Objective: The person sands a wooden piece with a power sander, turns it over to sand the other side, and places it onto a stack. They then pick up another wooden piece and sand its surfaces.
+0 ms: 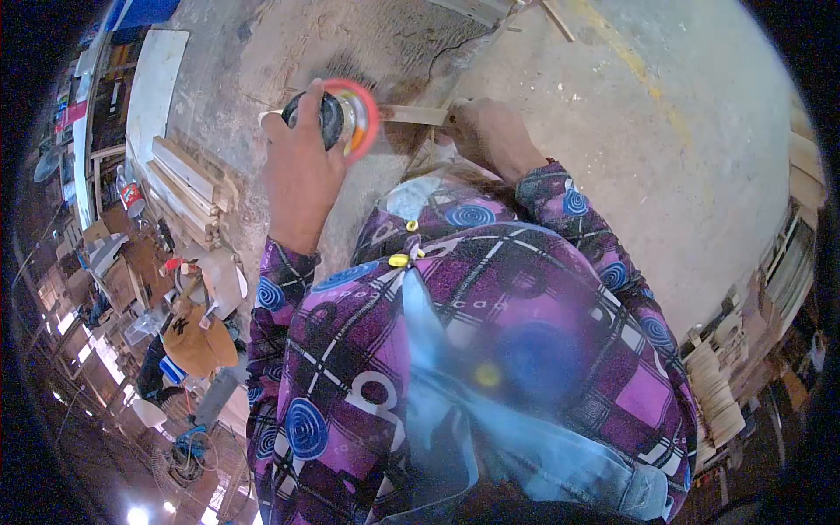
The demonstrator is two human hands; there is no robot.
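Note:
My left hand (304, 179) is wrapped around a round handheld power sander (325, 121) with a black top and a metal body. Its red and orange disc looks smeared, as if spinning. To the right of it, my right hand (490, 136) is closed in a fist on the end of a narrow wooden strip (413, 115). The strip runs left to the disc, and where they meet is blurred. Both hands are out in front of my purple patterned shirt, above the concrete floor.
Stacked boards (185, 188) lie on the left, with a plastic bottle (131, 194) near them. Further down are a tan cap-like object (201, 341) and a fan (188, 451). Wood pieces (713, 394) line the right side. A thin stick (558, 19) lies on the floor ahead.

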